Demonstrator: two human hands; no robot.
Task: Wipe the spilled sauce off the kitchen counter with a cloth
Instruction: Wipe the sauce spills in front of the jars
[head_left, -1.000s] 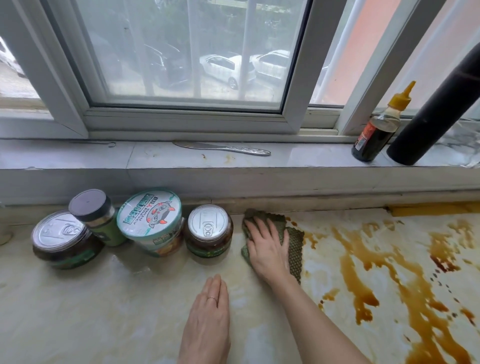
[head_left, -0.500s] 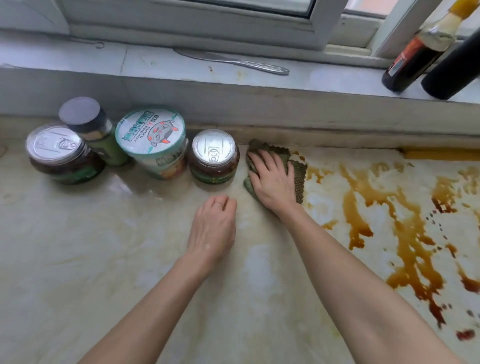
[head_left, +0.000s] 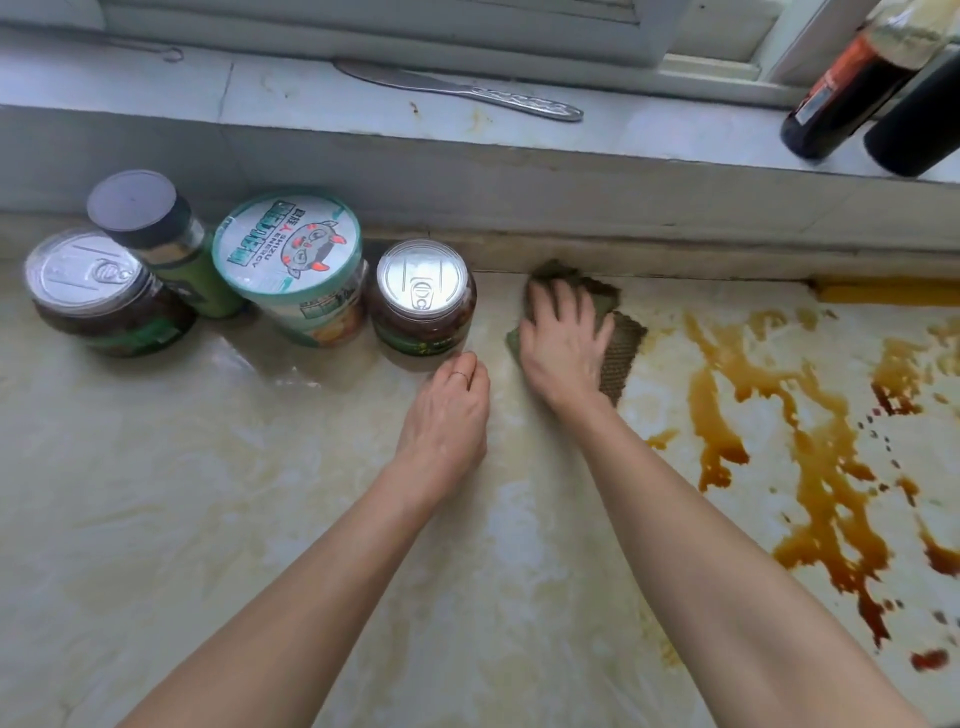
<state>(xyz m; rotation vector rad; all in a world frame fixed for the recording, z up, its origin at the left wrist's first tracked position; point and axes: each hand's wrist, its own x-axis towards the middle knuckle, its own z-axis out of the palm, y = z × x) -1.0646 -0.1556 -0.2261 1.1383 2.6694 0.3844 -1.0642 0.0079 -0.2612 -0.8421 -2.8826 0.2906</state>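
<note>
Right grip (head_left: 563, 338) flat, fingers spread, pressing cloth (head_left: 618, 353) near bench (head_left: 208, 519) back edge, sauce (head_left: 810, 457) streaking rightward toward the front right corner, so nearer this hand; left grip (head_left: 449, 410) loosely curled, empty, resting beside a jar (head_left: 421, 299).

sauce-streaked counter (head_left: 208, 519), jars (head_left: 423, 299), cloth (head_left: 621, 353)

right hand (head_left: 563, 345) presses green cloth (head_left: 621, 351) flat on counter (head_left: 208, 519), beside brown sauce (head_left: 810, 467).
</note>
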